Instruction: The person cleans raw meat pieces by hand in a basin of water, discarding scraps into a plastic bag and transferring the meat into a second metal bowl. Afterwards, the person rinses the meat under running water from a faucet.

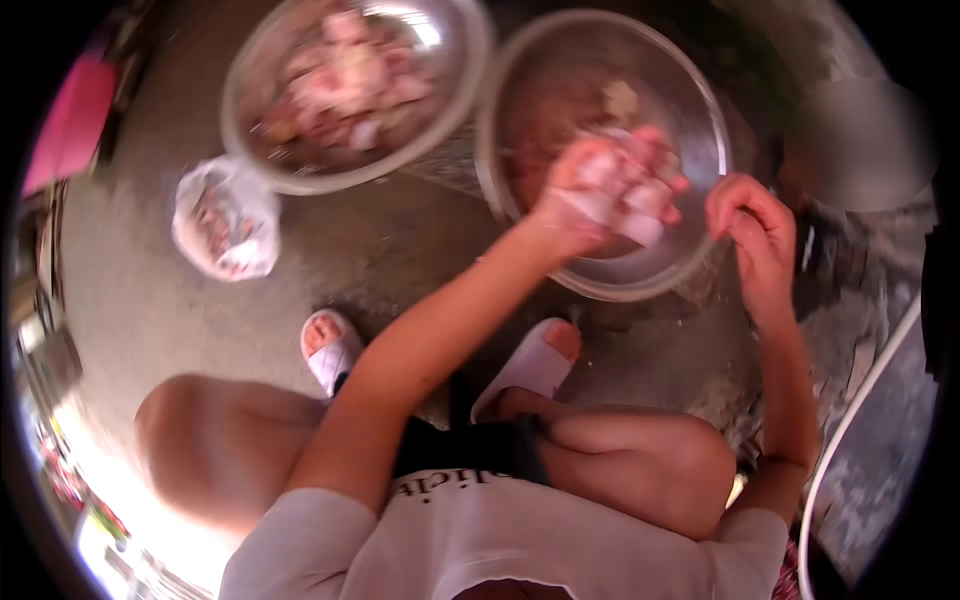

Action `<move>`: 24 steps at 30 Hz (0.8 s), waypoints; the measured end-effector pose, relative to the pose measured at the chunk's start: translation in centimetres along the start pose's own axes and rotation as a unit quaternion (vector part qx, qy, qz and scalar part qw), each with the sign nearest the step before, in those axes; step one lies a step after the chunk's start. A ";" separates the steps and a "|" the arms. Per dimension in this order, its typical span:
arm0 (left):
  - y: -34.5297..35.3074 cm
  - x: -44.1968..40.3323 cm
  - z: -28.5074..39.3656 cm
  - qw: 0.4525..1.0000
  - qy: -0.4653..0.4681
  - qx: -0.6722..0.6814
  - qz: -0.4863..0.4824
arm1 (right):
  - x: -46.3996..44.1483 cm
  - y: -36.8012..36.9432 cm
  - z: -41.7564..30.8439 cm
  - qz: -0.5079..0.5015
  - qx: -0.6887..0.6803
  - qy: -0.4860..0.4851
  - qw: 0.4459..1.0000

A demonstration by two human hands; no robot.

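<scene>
My left hand (580,195) is over the right-hand metal basin (690,245), its fingers closed around several pieces of raw meat (640,190), pink with pale fat or skin. Inside that basin is cloudy reddish contents with a yellowish piece (620,100), blurred. My right hand (755,225) is at the basin's right rim with curled fingers; whether it grips the rim or something small cannot be made out. A second metal basin (245,110), at the upper left, holds a heap of raw meat chunks (350,85).
A white plastic bag (195,235) with small scraps inside sits on the concrete floor (130,290), left of the basins. My slippered feet (535,365) are in front of me. A pale hose (850,420) runs along the right. Something pink (75,120) stands at the far left.
</scene>
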State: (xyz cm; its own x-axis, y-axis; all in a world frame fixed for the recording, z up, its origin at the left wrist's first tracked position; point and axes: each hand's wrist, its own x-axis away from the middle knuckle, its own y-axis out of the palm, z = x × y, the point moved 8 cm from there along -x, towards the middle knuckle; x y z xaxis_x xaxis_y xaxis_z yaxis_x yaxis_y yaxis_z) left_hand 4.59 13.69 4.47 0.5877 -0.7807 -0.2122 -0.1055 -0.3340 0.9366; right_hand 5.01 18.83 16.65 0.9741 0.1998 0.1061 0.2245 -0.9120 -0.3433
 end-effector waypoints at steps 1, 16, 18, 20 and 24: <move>0.5 0.0 0.7 0.995 0.037 -0.058 0.071 | 1.3 -1.3 1.2 0.029 -0.044 -0.007 0.999; 0.6 -3.3 -2.6 0.989 0.021 -0.062 0.136 | 5.9 -3.5 9.4 0.151 -0.383 0.056 0.909; 0.5 -3.7 -2.9 0.972 0.033 -0.158 0.172 | 6.1 -3.9 9.3 0.161 -0.386 0.061 0.906; 1.5 -4.1 -3.4 0.968 0.026 -0.189 0.161 | 6.1 -4.1 9.3 0.165 -0.395 0.063 0.901; 1.5 -4.2 -3.6 0.988 0.007 -0.127 0.092 | 6.3 -4.0 9.0 0.161 -0.439 0.069 0.881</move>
State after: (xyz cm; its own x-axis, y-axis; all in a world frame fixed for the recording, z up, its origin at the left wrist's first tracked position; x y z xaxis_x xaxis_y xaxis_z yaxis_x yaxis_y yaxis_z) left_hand 4.87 18.35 7.73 0.5877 -0.8085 -0.0297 -0.0079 -0.0424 0.9991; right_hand 10.47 26.96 10.27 0.9571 -0.1104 0.2681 -0.2303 -0.8510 0.4720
